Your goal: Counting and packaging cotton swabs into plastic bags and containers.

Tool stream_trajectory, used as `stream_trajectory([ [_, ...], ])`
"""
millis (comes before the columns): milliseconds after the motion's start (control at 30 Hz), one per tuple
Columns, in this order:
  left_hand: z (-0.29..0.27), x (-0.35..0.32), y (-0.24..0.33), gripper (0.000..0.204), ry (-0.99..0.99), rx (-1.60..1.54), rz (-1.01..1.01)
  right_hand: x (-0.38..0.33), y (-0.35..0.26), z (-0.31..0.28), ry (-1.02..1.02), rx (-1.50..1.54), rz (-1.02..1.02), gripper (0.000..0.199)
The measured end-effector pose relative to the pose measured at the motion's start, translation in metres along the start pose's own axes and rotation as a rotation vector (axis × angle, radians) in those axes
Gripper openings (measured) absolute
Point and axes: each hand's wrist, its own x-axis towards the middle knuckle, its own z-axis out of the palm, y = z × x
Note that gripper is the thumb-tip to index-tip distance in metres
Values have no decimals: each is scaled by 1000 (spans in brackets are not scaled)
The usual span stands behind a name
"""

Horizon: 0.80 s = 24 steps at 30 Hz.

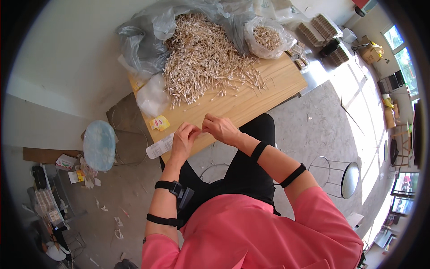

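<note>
Nearest are the pink shirt [268, 228] and black trousers [262, 130] of a seated person, with black straps [258, 151] around both arms. The left hand [183, 136] and the right hand [220, 128] come together above the near left part of a wooden table [228, 110]. The fingers of each hand are drawn narrow against the thumb, the two sets of fingertips almost meeting; whether they pinch something small, I cannot tell. Just beside the left hand, a white printed packet [157, 148] juts past the table's left edge; whether the hand touches it is unclear. Yellow-and-white labels [159, 123] lie a little farther in, near a clear plastic bag [153, 96]. Beyond the hands, a big loose heap of cotton swabs [201, 62] spreads across the table, backed by a grey plastic bag [145, 42]. To its right, more swabs fill a whitish plastic bag [267, 49]. A pale blue stool [99, 145] stands left of the table, and sunlit windows [400, 47] show at far right
</note>
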Motion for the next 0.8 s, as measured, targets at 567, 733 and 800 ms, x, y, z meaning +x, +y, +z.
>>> stream_trajectory([
  [567,12,0,6,13,13,288,101,1,0,7,-7,4,67,8],
  [733,4,9,1,12,-80,104,63,1,7,9,-40,10,19,9],
  [800,0,11,0,12,-110,81,70,7,13,4,-49,34,-23,9],
])
